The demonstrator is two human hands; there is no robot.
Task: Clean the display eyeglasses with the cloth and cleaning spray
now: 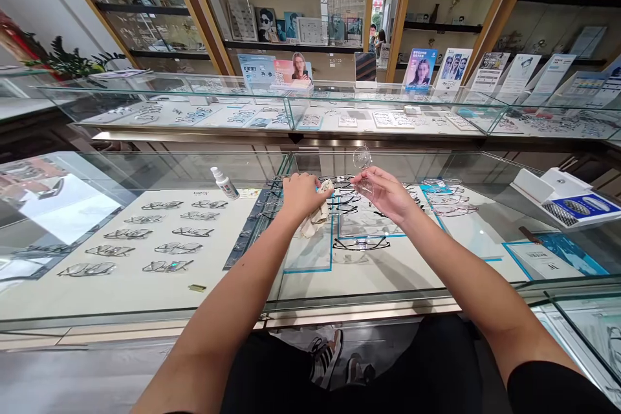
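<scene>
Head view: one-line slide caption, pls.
Over a glass display case, the left hand holds a pale cloth and the right hand holds thin-rimmed glasses.

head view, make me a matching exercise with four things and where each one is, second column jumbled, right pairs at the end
Things:
1. spray bottle
2. cloth
3. round glasses
4. white-and-blue box

Places:
A. held in the right hand
B. held in the left hand
C. right of both hands
D. left of both hands

Pairs: 1-D, 2-B, 3-A, 4-C
</scene>
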